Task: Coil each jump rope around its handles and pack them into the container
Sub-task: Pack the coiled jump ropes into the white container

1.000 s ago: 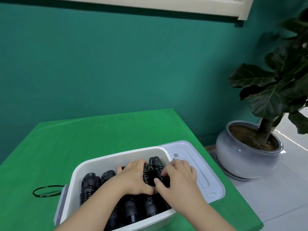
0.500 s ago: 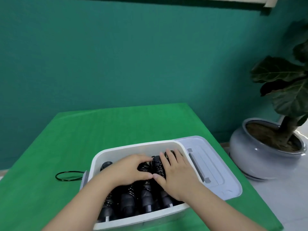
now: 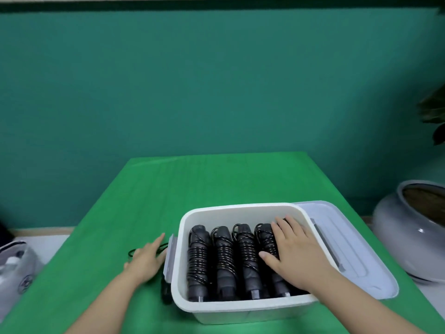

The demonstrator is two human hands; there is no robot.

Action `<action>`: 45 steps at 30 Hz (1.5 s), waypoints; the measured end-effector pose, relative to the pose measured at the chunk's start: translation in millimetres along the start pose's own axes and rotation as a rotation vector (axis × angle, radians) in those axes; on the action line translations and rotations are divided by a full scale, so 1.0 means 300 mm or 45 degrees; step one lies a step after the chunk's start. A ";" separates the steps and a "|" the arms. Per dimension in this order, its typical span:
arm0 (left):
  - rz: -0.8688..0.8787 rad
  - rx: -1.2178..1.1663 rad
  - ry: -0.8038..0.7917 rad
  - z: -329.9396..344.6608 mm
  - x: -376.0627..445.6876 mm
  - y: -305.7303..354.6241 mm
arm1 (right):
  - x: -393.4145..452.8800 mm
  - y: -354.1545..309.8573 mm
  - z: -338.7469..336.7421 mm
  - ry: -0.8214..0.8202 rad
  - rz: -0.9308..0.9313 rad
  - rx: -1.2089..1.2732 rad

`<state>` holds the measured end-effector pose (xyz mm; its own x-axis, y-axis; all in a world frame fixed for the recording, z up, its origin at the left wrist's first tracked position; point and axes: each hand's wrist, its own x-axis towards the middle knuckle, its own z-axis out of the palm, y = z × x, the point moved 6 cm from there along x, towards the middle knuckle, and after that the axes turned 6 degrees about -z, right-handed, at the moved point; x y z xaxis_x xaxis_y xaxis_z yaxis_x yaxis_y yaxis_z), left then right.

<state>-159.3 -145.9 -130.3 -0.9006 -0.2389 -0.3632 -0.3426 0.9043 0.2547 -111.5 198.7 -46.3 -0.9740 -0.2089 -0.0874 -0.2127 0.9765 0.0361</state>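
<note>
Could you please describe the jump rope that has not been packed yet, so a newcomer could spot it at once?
Start at the white container on the green table. Just outside its left wall, under the left hand, lies a loose black rope. Unlike the coiled ropes inside, it sits on the cloth.

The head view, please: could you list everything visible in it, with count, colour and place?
Coiled jump ropes: four in plain view, black, side by side in the container; the right hand may hide more.
Container: one, white, near edge of the table.
Lid: one, pale grey, lying right of the container.
Loose rope: one, black, on the table left of the container.
Table: one, green cloth.
Plant pot: one, grey, floor at right.
Wall: teal, behind.
Left hand: flat on the loose rope.
Right hand: flat on the rightmost coils.
</note>
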 end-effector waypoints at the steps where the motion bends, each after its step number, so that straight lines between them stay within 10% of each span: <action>1: -0.030 -0.015 0.052 0.005 -0.007 0.001 | -0.003 0.000 0.000 0.003 -0.004 -0.010; 12: 0.219 -0.967 0.659 -0.336 -0.227 0.086 | -0.021 -0.009 -0.087 0.110 -0.029 0.198; 18: 0.509 -1.237 1.028 -0.619 -0.485 0.209 | -0.078 -0.105 -0.227 0.514 -0.208 0.805; 28: 0.327 -1.736 0.578 -0.393 -0.544 0.383 | -0.186 -0.287 -0.261 0.232 -0.574 1.118; 40: 0.435 -0.925 0.026 -0.187 -0.490 0.378 | -0.128 -0.088 -0.155 0.041 -0.269 1.041; 45: 0.559 -0.144 0.495 -0.317 -0.543 0.359 | -0.135 -0.084 -0.150 -0.022 -0.300 1.064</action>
<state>-75.0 -43.2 41.5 -0.9889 0.0176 0.1473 0.0771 0.9094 0.4087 -70.1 180.2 1.2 -0.9091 -0.4162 -0.0161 -0.2749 0.6286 -0.7275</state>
